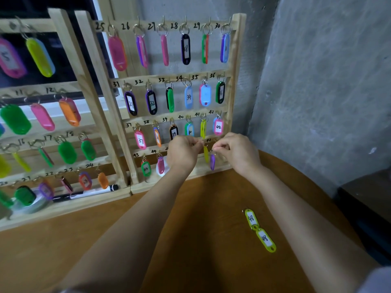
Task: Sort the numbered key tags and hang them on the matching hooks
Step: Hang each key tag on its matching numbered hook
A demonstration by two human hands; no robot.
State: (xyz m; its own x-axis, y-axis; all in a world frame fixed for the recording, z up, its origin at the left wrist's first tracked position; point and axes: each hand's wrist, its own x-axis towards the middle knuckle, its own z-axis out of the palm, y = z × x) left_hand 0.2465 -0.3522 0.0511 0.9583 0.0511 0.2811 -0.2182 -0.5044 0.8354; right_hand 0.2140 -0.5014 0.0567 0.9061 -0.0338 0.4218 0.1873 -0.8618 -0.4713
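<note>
Both hands are raised to the bottom row of the right wooden key rack [234, 60], whose hooks are numbered 25 upward. My left hand [184, 152] pinches the ring of a yellow tag [205, 154] that hangs edge-on at the rail. My right hand [237, 151] pinches the ring of a purple tag [212, 162] hanging just right of it. My hands hide the hook numbers there. Two yellow tags marked 48 [260, 230] lie joined on the brown table [148, 240] at the right.
A second wooden rack [84, 85] with lower numbers and many coloured tags stands at the left. A black-capped marker [84, 194] lies at its foot. A grey concrete wall [317, 81] rises behind and to the right. A dark piece of furniture [368, 208] stands beyond the table's right edge.
</note>
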